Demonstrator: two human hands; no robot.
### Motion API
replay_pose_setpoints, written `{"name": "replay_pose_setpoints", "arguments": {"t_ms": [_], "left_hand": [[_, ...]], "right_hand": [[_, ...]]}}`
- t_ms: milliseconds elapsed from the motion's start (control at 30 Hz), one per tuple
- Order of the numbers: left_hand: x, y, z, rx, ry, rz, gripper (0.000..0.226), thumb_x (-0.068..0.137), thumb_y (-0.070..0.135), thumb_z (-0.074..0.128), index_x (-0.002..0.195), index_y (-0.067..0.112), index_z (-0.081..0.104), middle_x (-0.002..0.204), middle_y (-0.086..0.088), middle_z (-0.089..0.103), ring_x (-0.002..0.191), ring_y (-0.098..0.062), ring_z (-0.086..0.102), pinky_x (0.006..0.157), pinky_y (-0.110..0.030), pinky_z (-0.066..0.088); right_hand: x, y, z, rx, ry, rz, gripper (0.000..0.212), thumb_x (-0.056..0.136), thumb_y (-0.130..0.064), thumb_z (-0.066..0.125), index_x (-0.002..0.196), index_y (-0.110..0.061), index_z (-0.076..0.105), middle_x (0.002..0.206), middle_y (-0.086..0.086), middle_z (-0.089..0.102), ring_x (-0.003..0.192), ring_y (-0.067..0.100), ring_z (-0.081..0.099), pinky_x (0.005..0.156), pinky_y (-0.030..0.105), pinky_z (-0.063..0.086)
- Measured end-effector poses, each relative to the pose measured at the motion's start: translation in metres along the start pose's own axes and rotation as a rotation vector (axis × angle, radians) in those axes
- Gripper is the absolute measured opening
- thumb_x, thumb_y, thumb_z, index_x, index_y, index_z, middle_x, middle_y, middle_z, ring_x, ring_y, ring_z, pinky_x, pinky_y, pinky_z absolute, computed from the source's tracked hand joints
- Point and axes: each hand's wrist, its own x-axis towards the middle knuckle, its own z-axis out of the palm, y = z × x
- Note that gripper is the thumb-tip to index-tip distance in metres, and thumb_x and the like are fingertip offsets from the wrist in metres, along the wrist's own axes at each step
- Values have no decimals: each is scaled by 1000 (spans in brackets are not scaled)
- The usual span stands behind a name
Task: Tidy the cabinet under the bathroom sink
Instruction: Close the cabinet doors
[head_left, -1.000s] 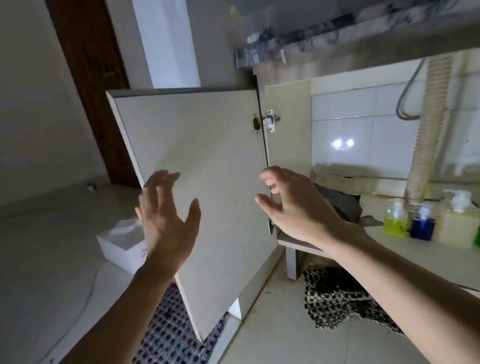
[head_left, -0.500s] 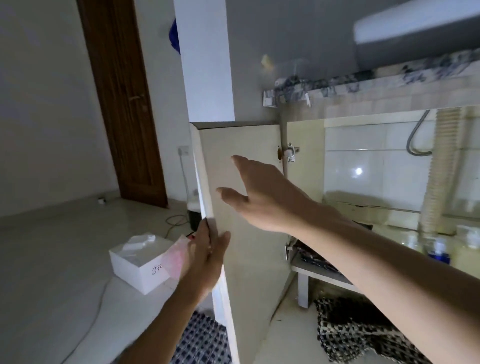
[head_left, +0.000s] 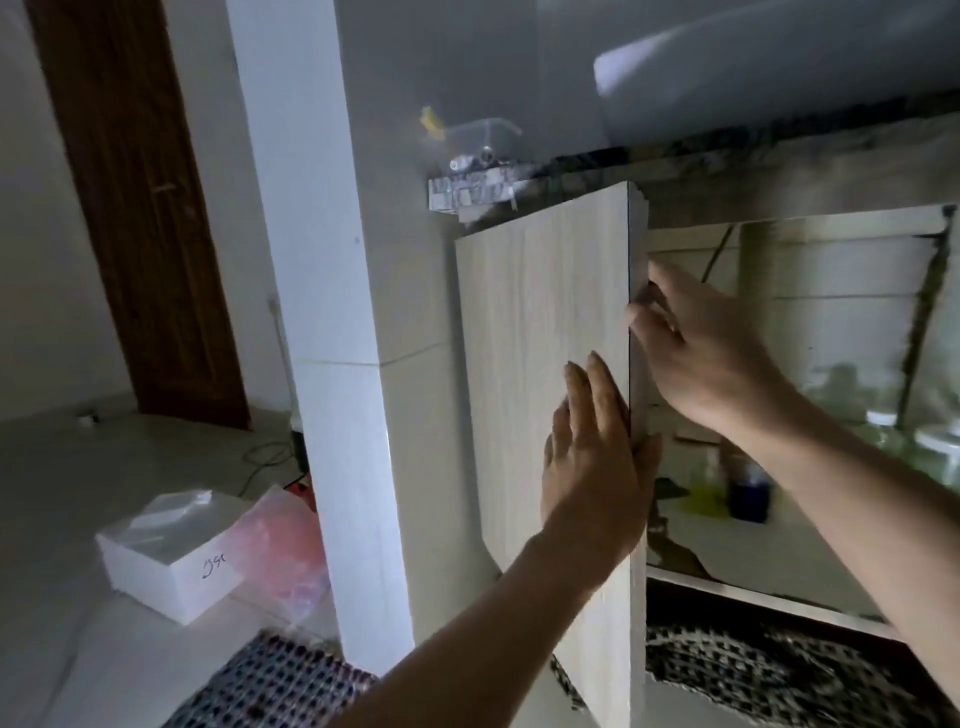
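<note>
The light wood-grain cabinet door (head_left: 540, 364) stands partly swung across the opening under the sink, its outer face toward me. My left hand (head_left: 597, 467) lies flat on that face beside the free edge, fingers straight, thumb at the edge. My right hand (head_left: 696, 353) reaches from the cabinet side and curls its fingers onto the door's free edge. Inside, on the pale shelf (head_left: 779, 556), stand a blue bottle (head_left: 748, 488) and a yellow-green bottle (head_left: 704, 486), both blurred. Clear bottles (head_left: 883, 431) stand further right.
A white pillar (head_left: 322, 312) rises just left of the door. On the floor lie a white box (head_left: 171, 561), a pink plastic bag (head_left: 283, 540) and a dotted mat (head_left: 275, 680). A dark patterned cloth (head_left: 779, 675) lies under the shelf. A clear container (head_left: 475, 137) sits on the counter.
The door has swung from wide open toward the cabinet. My left hand moved from its edge onto the outer face; my right hand came to the free edge.
</note>
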Motion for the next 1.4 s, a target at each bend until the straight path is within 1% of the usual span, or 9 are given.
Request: {"name": "replay_pose_setpoints", "arguments": {"t_ms": [200,300,367,567,733,1000,1100,1300,1400], "left_hand": [[37,31,61,174,13,-34,73,98,48,38,151,16,-1,158,-21,4,138,-45,30,107,-53,37],[52,33,82,198,-29,-15,74,97,50,39,151,18,-1,158,-22,1,138,-49,25,107,-57,35],[63,28,92,208,-91,39,79,94,53,41,151,23,-6,159,-18,-10,142,-49,13,112,-58,26],[98,-6,113,327,-249,192,94,89,62,45,138,36,-30,147,-2,-43,144,-38,-19,116,-59,0],[122,-18,137,451,-229,238,93,90,61,44,146,26,-22,154,-5,-33,145,-37,-16,113,-62,5],[134,-19,164,527,-186,242,98,85,58,55,152,18,-3,158,-14,-17,145,-45,-3,110,-65,16],[131,-19,167,519,-127,204,101,74,57,67,150,15,16,160,-16,9,143,-43,20,105,-64,28],[129,-6,152,505,-230,190,89,92,51,48,151,16,-10,157,-14,-23,146,-37,-11,114,-61,4],[126,0,142,496,-286,164,88,94,52,45,151,16,-12,157,-13,-25,146,-36,-12,114,-60,2]], "right_hand": [[16,59,-18,-182,88,66,25,100,-15,39,119,-6,52,107,12,66,92,28,65,82,37,53],[25,88,-20,-167,109,97,25,100,-11,37,120,-4,51,108,11,65,87,19,59,67,1,41],[29,104,-22,-136,126,89,29,100,-10,37,125,-4,51,117,12,63,97,21,60,68,-5,36],[52,149,-17,-72,156,146,41,101,-9,37,141,-15,44,129,9,60,112,27,59,92,21,41],[78,183,-6,-167,140,214,41,101,-5,33,140,-10,44,121,16,62,106,31,59,82,24,41],[91,202,-1,-262,21,330,38,102,-14,30,137,-5,41,121,24,60,111,41,56,98,38,44],[92,203,-4,-315,-24,345,32,103,-16,28,121,-3,51,111,25,62,102,42,58,89,39,46],[84,189,-15,-406,-212,430,30,102,-16,30,114,-3,54,123,23,58,109,38,58,95,41,48],[71,176,-24,-407,-263,491,35,103,-23,32,127,-1,45,120,20,59,85,26,63,74,37,53]]}}
